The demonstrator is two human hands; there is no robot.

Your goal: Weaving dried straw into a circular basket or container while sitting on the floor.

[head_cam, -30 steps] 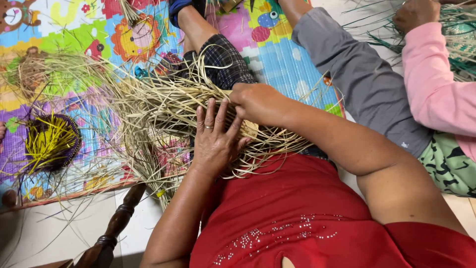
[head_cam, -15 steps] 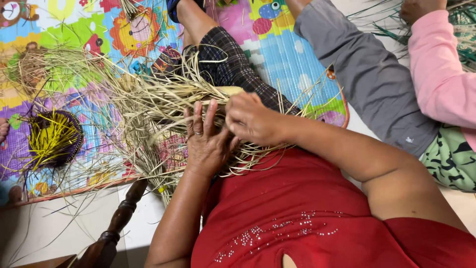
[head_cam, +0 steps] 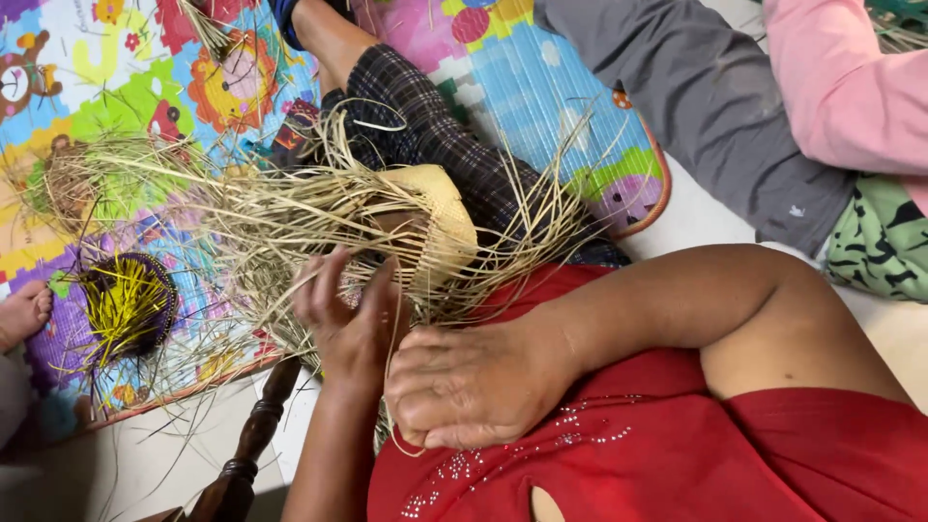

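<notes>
Two hands work at a half-woven straw piece (head_cam: pixel 435 227) that rests on the person's lap over a leg in dark checked cloth (head_cam: pixel 454 145), its loose straw strands (head_cam: pixel 261 213) fanning out to the left across the bright play mat (head_cam: pixel 145 106). A second ago both hands lay flat on the weave, the right one on top of the woven patch; now the right hand (head_cam: pixel 474 387) has drawn back toward the body in red and is curled shut, a thin strand looping under its fingers, so it looks to be pulling that strand tight. The left hand (head_cam: pixel 353 324) has slid lower too and stands with fingers spread and part bent among the strands just below the woven edge, touching them; whether it pinches one I cannot tell. With the right hand off it, the tight pale woven section now shows clearly, which suggests one strand has been worked through and is being tensioned. On the mat to the left sits a small round basket start with yellow strands (head_cam: pixel 126 309), a bare foot (head_cam: pixel 21 314) beside it. Another person's grey sleeve (head_cam: pixel 715 106) and pink sleeve (head_cam: pixel 851 87) cross the upper right, well apart from the work. A dark turned wooden post (head_cam: pixel 246 454) stands below the left forearm.
</notes>
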